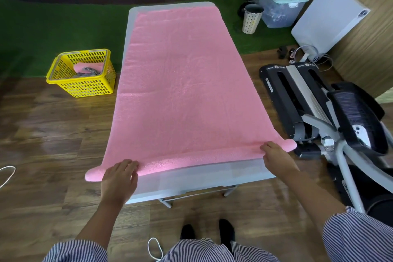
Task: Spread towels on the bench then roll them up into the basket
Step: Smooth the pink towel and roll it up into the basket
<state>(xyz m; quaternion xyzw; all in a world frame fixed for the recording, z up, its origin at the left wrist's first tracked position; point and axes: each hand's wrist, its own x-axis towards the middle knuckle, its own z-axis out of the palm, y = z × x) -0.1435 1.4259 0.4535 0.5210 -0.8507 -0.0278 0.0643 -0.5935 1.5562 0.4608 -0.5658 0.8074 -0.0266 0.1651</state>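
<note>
A pink towel [182, 83] is spread along the bench [204, 178], its near edge rolled. The roll is pressed by the left hand [119, 178] and the right hand [276, 154]. A yellow basket [83, 86] is set on the floor at left.

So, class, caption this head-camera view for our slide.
Both hands, left and right, start rolling a pink towel on the bench.

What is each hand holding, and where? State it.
Both the left hand and right hand rest on the rolled near edge of the pink towel, one near each end.
</note>
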